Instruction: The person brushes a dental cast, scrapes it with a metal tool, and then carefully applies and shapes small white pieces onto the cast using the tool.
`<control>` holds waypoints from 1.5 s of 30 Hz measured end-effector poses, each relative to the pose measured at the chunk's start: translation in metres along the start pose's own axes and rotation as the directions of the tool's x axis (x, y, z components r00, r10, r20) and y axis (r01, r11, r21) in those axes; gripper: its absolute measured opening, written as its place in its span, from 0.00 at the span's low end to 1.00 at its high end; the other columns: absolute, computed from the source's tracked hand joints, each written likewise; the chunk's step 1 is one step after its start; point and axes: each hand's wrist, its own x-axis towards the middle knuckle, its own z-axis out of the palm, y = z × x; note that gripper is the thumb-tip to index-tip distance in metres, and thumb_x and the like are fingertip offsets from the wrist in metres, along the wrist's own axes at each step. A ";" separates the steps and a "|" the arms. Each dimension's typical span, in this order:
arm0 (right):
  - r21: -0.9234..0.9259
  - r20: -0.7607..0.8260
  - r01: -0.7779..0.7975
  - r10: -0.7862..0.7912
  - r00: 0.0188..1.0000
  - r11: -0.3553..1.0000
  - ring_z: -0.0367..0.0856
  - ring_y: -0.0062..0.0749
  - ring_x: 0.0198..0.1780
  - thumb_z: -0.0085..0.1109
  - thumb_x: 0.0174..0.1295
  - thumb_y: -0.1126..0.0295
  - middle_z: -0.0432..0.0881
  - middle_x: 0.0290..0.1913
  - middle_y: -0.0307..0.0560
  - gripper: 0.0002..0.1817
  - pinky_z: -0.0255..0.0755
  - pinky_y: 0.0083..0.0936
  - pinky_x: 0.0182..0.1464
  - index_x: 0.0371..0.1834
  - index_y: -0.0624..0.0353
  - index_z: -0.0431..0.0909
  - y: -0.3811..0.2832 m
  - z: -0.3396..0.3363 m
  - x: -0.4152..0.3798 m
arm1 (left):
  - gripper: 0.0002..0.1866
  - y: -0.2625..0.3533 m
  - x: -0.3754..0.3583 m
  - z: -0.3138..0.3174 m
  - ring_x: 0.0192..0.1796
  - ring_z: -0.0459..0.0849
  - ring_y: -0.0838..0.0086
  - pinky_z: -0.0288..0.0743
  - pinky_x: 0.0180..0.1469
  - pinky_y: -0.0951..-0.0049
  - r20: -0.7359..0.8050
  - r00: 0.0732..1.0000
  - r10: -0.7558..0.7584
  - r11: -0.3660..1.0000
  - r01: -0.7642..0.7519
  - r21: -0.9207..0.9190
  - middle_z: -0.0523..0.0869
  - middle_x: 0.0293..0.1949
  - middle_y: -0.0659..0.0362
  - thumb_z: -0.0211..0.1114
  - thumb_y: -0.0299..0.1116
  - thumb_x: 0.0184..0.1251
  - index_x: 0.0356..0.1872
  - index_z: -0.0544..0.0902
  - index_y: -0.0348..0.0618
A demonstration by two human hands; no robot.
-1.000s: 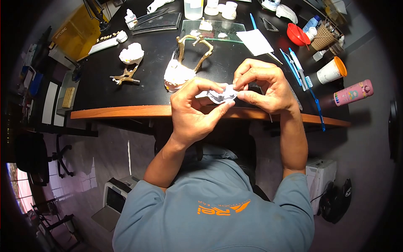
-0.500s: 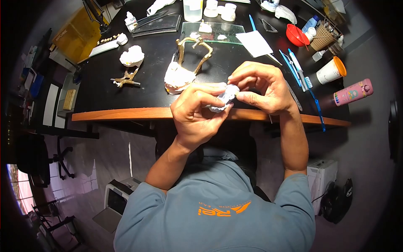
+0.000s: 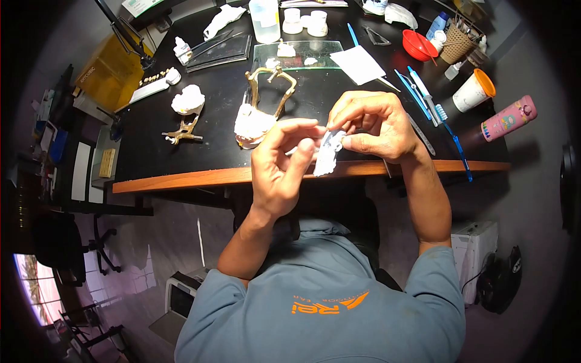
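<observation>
A small white, lumpy plaster-like piece (image 3: 327,158) is held over the table's front edge. My right hand (image 3: 378,128) pinches its upper end between thumb and fingers. Just left of the piece is my left hand (image 3: 283,166), its thumb raised and its fingers apart, curved behind the piece; whether the fingertips touch it is hidden. Beyond my left hand, a white plaster model (image 3: 253,126) with a brass-coloured frame (image 3: 289,100) rests on the black table. Farther left lies another white model (image 3: 188,100) on a metal hinge (image 3: 183,132).
Toward the back are a glass plate (image 3: 327,54), a white pad (image 3: 361,65), a clear container (image 3: 265,23) and a black tray (image 3: 221,53). On the right are a blue toothbrush (image 3: 440,113), a red bowl (image 3: 419,46), a paper cup (image 3: 471,94) and a pink bottle (image 3: 508,119).
My left thumb and fingers have opened away from the white piece. The piece now hangs more upright from my right hand. The whole view has shifted slightly.
</observation>
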 end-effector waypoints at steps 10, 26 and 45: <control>-0.027 -0.045 -0.035 0.033 0.998 0.999 0.87 0.20 0.46 0.76 0.61 0.80 0.88 0.46 0.42 0.12 0.81 0.20 0.51 0.48 0.64 0.89 0.001 0.004 0.000 | 0.13 0.006 0.012 -0.005 0.52 0.92 0.69 0.90 0.57 0.69 0.080 0.973 -0.215 0.971 0.222 -0.087 0.90 0.50 0.48 0.74 0.15 0.68 0.49 0.82 0.30; -0.231 -0.151 -0.120 0.086 0.985 0.966 0.83 0.11 0.34 0.80 0.60 0.71 0.91 0.36 0.36 0.09 0.72 0.12 0.34 0.41 0.61 0.92 -0.002 0.005 0.001 | 0.20 0.000 0.012 0.006 0.50 0.90 0.74 0.93 0.55 0.70 -0.021 0.998 -0.062 0.988 0.065 0.143 0.88 0.51 0.50 0.74 0.13 0.66 0.57 0.81 0.30; -0.437 -0.152 0.025 -0.100 0.983 0.899 0.80 0.10 0.29 0.83 0.57 0.70 0.88 0.31 0.33 0.06 0.64 0.13 0.26 0.35 0.56 0.94 -0.001 0.009 0.002 | 0.20 -0.003 0.006 0.011 0.54 0.89 0.72 0.92 0.58 0.70 -0.059 0.998 -0.005 0.980 0.017 0.199 0.87 0.52 0.52 0.74 0.11 0.65 0.57 0.81 0.31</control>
